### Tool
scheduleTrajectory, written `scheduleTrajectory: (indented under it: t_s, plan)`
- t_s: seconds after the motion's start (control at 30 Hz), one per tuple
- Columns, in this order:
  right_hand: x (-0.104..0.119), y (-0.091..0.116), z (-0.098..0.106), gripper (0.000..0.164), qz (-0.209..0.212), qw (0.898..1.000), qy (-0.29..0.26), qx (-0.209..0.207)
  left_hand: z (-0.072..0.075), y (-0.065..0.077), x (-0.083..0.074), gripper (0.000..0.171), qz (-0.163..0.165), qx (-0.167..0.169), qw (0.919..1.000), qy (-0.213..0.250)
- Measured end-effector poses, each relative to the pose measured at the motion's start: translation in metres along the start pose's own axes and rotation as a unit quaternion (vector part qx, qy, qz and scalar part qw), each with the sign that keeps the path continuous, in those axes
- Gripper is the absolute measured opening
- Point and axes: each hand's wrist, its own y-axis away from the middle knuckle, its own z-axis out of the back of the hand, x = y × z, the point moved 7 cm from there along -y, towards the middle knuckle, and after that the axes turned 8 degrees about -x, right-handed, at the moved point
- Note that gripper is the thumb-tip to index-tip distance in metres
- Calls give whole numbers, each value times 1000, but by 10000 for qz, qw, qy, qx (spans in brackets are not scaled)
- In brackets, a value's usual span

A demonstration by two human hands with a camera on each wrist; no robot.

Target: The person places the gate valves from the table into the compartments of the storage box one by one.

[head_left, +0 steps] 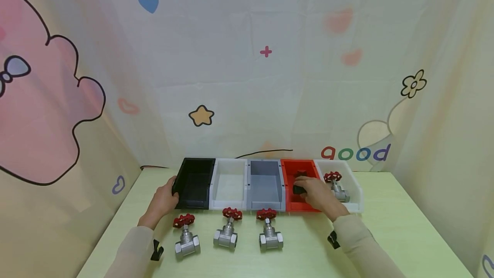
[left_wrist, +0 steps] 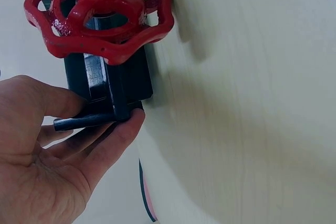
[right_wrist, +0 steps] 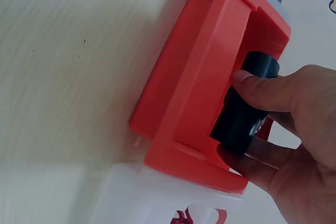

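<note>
My left hand [head_left: 163,201] grips the outer side wall of the black bin [head_left: 193,183] at the left end of the row. In the left wrist view the thumb is on the inside of that bin's rim and the fingers are outside. My right hand [head_left: 314,190] holds a black valve [right_wrist: 247,106] with a thick cylindrical body, thumb on one side and fingers on the other. It is inside the opening of the red bin [right_wrist: 197,93]. A dark red part shows beyond the fingers in the head view; the hand hides some of the valve.
Three metal gate valves with red handwheels stand in front of the row: left [head_left: 187,241], middle [head_left: 227,235] and right [head_left: 271,237]. Another metal valve [head_left: 337,190] lies in the right-hand white bin [head_left: 356,183]. A white bin [head_left: 229,183] and a grey bin [head_left: 266,185] sit between black and red.
</note>
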Motion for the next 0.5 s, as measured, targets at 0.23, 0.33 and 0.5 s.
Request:
scheduleTrajectory:
  t_s: [0.23,0.33,0.5]
  plan:
    - [-2,-2,-12,41,-266,9992,-153,242,0,0,-1,62,3,-6,10000,20]
    - [-3,-3,-16,41,-318,9990,-82,309,0,0,-1,62,-12,-20,10000,16]
    - [-6,-7,-22,41,-220,9989,136,399,-1,-1,0,61,-51,-32,10000,20]
